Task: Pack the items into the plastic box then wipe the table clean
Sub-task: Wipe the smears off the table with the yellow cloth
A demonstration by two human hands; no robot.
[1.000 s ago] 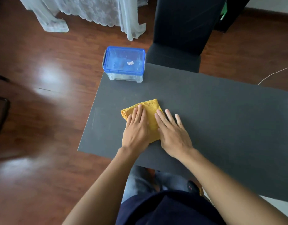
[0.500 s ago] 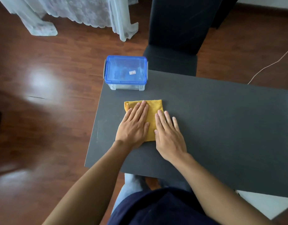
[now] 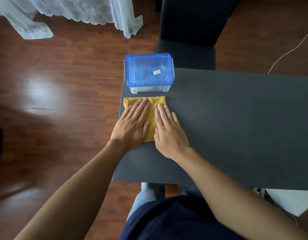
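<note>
Dark table [image 3: 236, 118] wiping has advanced: 2 flat hands, left hand [image 3: 132, 123] and right hand [image 3: 168, 130], pushed the yellow cloth [image 3: 152, 118] near the apparently packed plastic box [image 3: 148, 71].

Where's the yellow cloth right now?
In the head view the yellow cloth lies flat near the table's left edge, just in front of the plastic box, under the left hand and right hand.

Both hands, the left hand [image 3: 132, 123] and right hand [image 3: 168, 130], press flat on a yellow cloth [image 3: 152, 116] (folded) just beside the lidded plastic box [image 3: 149, 71] on the dark counter [image 3: 236, 127].
</note>
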